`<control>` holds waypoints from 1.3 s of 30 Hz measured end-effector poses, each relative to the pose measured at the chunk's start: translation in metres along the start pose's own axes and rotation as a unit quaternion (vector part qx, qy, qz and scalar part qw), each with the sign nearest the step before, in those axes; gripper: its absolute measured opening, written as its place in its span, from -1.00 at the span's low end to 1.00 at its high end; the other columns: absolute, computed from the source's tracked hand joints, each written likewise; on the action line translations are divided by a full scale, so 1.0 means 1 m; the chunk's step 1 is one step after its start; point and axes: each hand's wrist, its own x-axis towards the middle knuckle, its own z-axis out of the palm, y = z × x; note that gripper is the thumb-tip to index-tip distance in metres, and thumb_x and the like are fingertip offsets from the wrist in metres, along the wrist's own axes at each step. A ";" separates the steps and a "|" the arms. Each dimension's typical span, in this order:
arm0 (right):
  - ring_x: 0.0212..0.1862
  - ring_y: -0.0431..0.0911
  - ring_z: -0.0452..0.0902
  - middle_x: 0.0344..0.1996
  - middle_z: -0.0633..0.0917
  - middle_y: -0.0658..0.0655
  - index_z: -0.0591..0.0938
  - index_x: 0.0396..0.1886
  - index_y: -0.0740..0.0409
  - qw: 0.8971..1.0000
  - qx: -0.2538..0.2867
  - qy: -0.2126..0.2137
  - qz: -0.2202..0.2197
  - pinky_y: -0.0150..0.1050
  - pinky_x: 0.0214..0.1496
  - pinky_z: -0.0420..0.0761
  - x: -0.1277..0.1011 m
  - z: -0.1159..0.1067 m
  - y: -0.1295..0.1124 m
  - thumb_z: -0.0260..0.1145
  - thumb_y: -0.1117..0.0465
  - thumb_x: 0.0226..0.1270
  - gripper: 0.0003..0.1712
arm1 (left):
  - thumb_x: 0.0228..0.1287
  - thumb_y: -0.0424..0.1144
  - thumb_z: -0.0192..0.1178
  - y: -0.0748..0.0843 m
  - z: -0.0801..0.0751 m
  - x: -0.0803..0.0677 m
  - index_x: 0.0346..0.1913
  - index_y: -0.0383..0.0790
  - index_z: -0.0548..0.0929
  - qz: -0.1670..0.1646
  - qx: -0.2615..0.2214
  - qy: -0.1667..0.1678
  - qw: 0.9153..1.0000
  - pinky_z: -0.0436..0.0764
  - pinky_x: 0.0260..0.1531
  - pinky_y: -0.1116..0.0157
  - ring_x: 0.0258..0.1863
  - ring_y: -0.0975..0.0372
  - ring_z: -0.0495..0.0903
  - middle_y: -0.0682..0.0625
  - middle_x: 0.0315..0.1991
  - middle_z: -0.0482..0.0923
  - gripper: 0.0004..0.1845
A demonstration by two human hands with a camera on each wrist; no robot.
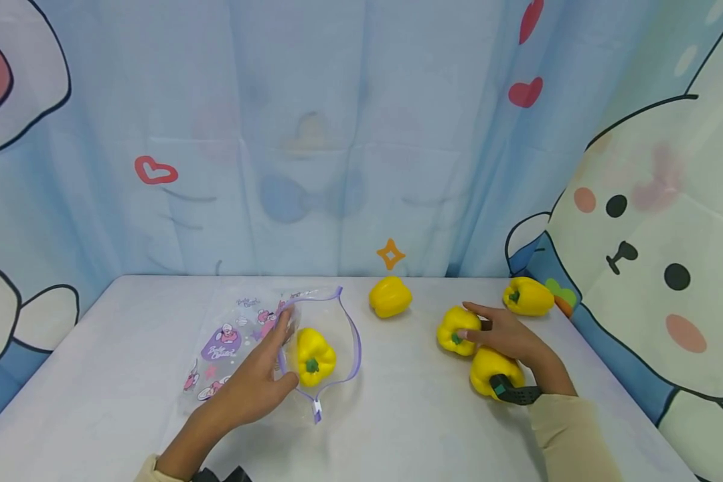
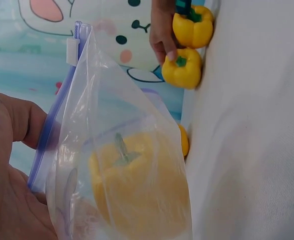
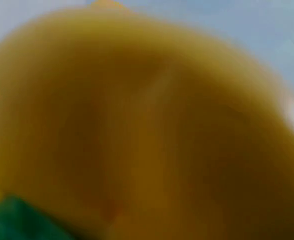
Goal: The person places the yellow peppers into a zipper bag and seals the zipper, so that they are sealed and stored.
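Note:
A clear zip bag (image 1: 247,335) with a purple rim and cartoon prints lies on the white table (image 1: 397,415). My left hand (image 1: 284,351) pinches its rim and holds the mouth up, thumb (image 2: 22,120) on the purple zip strip. One yellow bell pepper (image 1: 314,357) sits inside the bag (image 2: 112,100), seen through the plastic as the bagged pepper (image 2: 137,190). My right hand (image 1: 476,323) curls over a second yellow pepper (image 1: 448,331) on the table. A third pepper (image 1: 488,371) lies under that wrist and fills the blurred right wrist view (image 3: 147,120).
Two more yellow peppers lie further back, one at the centre (image 1: 390,296) and one at the far right (image 1: 527,296) by the curtain. A cartoon-printed blue curtain (image 1: 349,134) closes off the back and both sides of the table.

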 end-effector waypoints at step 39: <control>0.26 0.20 0.40 0.36 0.36 0.31 0.24 0.47 0.26 0.991 0.019 0.072 -0.108 0.02 0.23 0.44 -0.005 0.009 -0.052 0.31 -0.14 0.27 -0.07 | 0.19 -0.38 0.12 -0.005 0.007 0.000 0.56 -0.10 -0.23 0.008 -0.014 -0.011 1.000 0.02 0.37 0.04 0.45 0.10 0.10 0.09 0.54 -0.22 -0.02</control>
